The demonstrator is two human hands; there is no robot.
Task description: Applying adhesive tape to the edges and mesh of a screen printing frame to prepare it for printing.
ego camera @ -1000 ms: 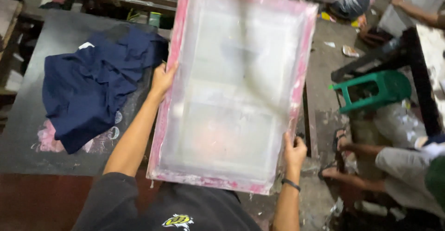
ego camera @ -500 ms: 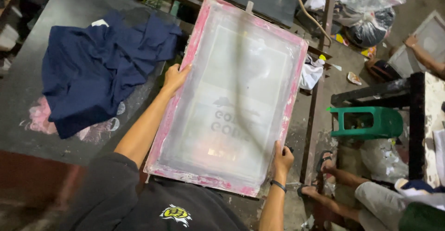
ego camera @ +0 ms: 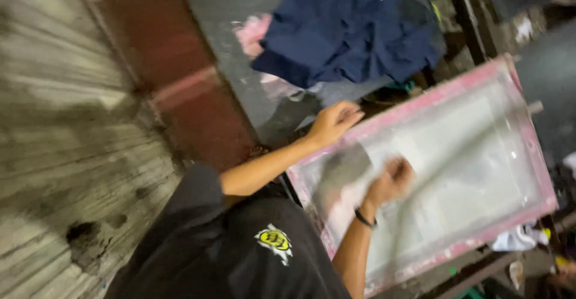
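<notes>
The left hand (ego camera: 333, 122) grips the near edge of the pink-framed printing screen (ego camera: 432, 173), tilted beside the table (ego camera: 240, 53), while the right hand (ego camera: 391, 180), loosely curled, presses its mesh, likely a repositioning step needing steady, level carrying.

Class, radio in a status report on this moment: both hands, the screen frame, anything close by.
Left hand grips pink screen frame at its upper edge. Right hand on the mesh, picture blurred. Navy garment heaped on grey table beside.
</notes>
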